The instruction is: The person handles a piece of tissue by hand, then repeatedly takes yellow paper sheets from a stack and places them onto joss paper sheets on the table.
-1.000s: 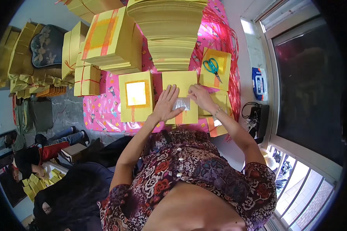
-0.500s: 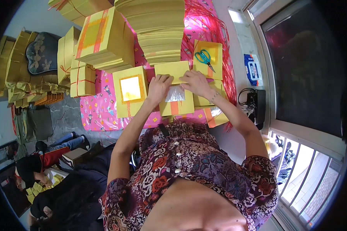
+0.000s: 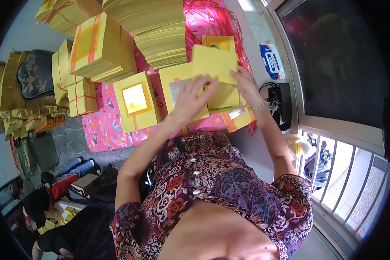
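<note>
My right hand (image 3: 248, 89) pinches the lower right corner of a folded yellow paper (image 3: 215, 63), raised over the stack at the right. Close to the paper's lower left edge, my left hand (image 3: 190, 99) has its fingers apart, above a yellow sheet with a silver square (image 3: 176, 92). To the left lies a yellow pile whose top sheet bears a shiny gold square in an orange border (image 3: 135, 100). The raised paper hides most of the scissors (image 3: 214, 46), leaving only a bit of teal handle.
Tall yellow paper stacks (image 3: 154, 34) and tied bundles (image 3: 82, 96) stand behind and left on a pink patterned cloth (image 3: 100, 125). Red strings (image 3: 221, 17) lie at the back right. A wipes pack (image 3: 271, 62) is by the window. People work at lower left.
The folded yellow paper has come up off the middle pile and moved right, held in my right hand. My left hand has opened. The view has shifted, so things appear further left.
</note>
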`<state>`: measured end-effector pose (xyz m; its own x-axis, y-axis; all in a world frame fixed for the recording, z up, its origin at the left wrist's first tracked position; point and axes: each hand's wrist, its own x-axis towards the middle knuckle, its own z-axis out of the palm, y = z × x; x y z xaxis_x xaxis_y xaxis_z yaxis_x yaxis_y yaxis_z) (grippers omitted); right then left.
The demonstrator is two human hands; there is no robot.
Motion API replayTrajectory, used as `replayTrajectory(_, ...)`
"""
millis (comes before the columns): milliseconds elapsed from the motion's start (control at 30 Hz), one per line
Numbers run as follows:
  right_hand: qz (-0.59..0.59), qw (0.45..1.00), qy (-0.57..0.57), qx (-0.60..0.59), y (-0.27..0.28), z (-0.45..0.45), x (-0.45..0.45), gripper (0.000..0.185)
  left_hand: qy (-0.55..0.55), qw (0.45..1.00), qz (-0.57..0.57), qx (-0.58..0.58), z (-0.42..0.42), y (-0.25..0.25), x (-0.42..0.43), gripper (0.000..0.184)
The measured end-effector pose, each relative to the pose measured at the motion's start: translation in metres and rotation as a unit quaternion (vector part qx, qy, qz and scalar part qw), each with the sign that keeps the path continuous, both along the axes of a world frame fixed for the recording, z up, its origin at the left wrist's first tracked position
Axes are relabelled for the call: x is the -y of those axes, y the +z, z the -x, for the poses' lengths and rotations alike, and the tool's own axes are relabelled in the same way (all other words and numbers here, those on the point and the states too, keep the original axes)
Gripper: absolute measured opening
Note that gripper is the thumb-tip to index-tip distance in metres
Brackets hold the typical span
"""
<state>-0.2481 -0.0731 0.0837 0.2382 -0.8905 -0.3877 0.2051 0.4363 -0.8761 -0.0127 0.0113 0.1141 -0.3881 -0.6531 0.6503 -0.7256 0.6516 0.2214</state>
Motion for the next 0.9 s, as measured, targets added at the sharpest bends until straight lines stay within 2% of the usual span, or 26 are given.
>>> replayTrajectory(33, 0.037, 0.999, -0.031, 0.007, 0.001, 0.022, -0.003, 0.032, -0.075, 0.994, -0.068, -0.047, 0.009, -0.003, -0.013, 0.035)
replayTrajectory(67, 0.168, 0.968, 0.009, -0.188, 0.009, 0.044, -0.01, 0.035, -0.148, 0.975, -0.135, -0.093, 0.017, -0.009, -0.027, 0.029)
replayTrajectory(100, 0.289, 0.88, 0.05, -0.373, 0.022, 0.061, -0.02, 0.038, -0.212, 0.949, -0.224, -0.065, 0.024, -0.021, -0.042, 0.029)
replayTrajectory(133, 0.286, 0.88, 0.048, -0.375, 0.031, 0.069, -0.03, 0.038, -0.273, 0.91, -0.31, -0.037, 0.031, -0.036, -0.053, 0.029)
replayTrajectory(167, 0.175, 0.975, -0.042, -0.133, 0.039, 0.073, -0.041, 0.04, -0.276, 0.908, -0.311, -0.037, 0.038, -0.047, -0.057, 0.029)
replayTrajectory(200, 0.049, 0.983, -0.129, 0.121, 0.042, 0.078, -0.053, 0.043, -0.296, 0.833, -0.464, -0.042, 0.044, -0.058, -0.06, 0.034)
replayTrajectory(233, 0.048, 0.983, -0.132, 0.119, 0.038, 0.087, -0.067, 0.043, -0.308, 0.734, -0.604, -0.045, 0.051, -0.069, -0.063, 0.04)
replayTrajectory(267, 0.038, 0.975, -0.083, 0.205, 0.028, 0.096, -0.082, 0.048, -0.311, 0.732, -0.605, -0.044, 0.057, -0.079, -0.068, 0.04)
replayTrajectory(300, 0.03, 0.956, -0.034, 0.289, 0.016, 0.103, -0.097, 0.053, -0.262, 0.743, -0.615, -0.038, 0.064, -0.091, -0.073, 0.049)
replayTrajectory(333, -0.002, 0.955, -0.003, 0.298, 0.001, 0.11, -0.111, 0.057, -0.212, 0.753, -0.623, -0.032, 0.071, -0.106, -0.077, 0.06)
replayTrajectory(367, -0.033, 0.951, 0.027, 0.306, -0.014, 0.114, -0.126, 0.062, -0.214, 0.752, -0.623, -0.032, 0.081, -0.13, -0.079, 0.06)
replayTrajectory(400, -0.048, 0.956, 0.018, 0.289, -0.025, 0.114, -0.141, 0.064, -0.15, 0.782, -0.602, -0.054, 0.092, -0.159, -0.078, 0.073)
replayTrajectory(433, -0.031, 0.967, 0.034, 0.249, -0.009, 0.093, -0.144, 0.062, -0.083, 0.809, -0.577, -0.076, 0.097, -0.177, -0.076, 0.09)
replayTrajectory(467, -0.049, 0.969, 0.033, 0.241, -0.016, 0.087, -0.147, 0.059, -0.052, 0.862, -0.498, -0.079, 0.1, -0.18, -0.075, 0.093)
replayTrajectory(533, -0.068, 0.97, 0.034, 0.231, -0.039, 0.083, -0.148, 0.057, -0.067, 0.85, -0.513, -0.102, 0.102, -0.187, -0.064, 0.093)
replayTrajectory(600, -0.067, 0.985, 0.025, 0.156, -0.058, 0.083, -0.14, 0.054, -0.081, 0.837, -0.526, -0.125, 0.102, -0.186, -0.061, 0.092)
replayTrajectory(633, -0.067, 0.985, 0.028, 0.156, -0.069, 0.084, -0.134, 0.054, -0.094, 0.836, -0.523, -0.136, 0.101, -0.18, -0.06, 0.086)
replayTrajectory(700, -0.035, 0.997, 0.034, 0.056, -0.09, 0.083, -0.117, 0.05, -0.118, 0.834, -0.515, -0.157, 0.097, -0.172, -0.058, 0.075)
replayTrajectory(733, -0.036, 0.997, 0.039, 0.056, -0.097, 0.081, -0.108, 0.05, -0.127, 0.864, -0.479, -0.093, 0.099, -0.183, -0.054, 0.068)
replayTrajectory(767, -0.031, 0.999, 0.033, 0.023, -0.104, 0.078, -0.099, 0.047, -0.122, 0.864, -0.479, -0.094, 0.102, -0.194, -0.057, 0.068)
replayTrajectory(833, -0.025, 0.999, 0.03, -0.009, -0.116, 0.073, -0.081, 0.044, -0.065, 0.749, -0.654, -0.088, 0.1, -0.158, -0.056, 0.078)
replayTrajectory(867, -0.012, 0.996, 0.025, -0.081, -0.122, 0.07, -0.073, 0.042, -0.06, 0.749, -0.654, -0.089, 0.101, -0.156, -0.058, 0.078)
replayTrajectory(900, 0.002, 0.988, 0.019, -0.152, -0.129, 0.066, -0.067, 0.039, -0.033, 0.76, -0.644, -0.081, 0.104, -0.161, -0.062, 0.086)
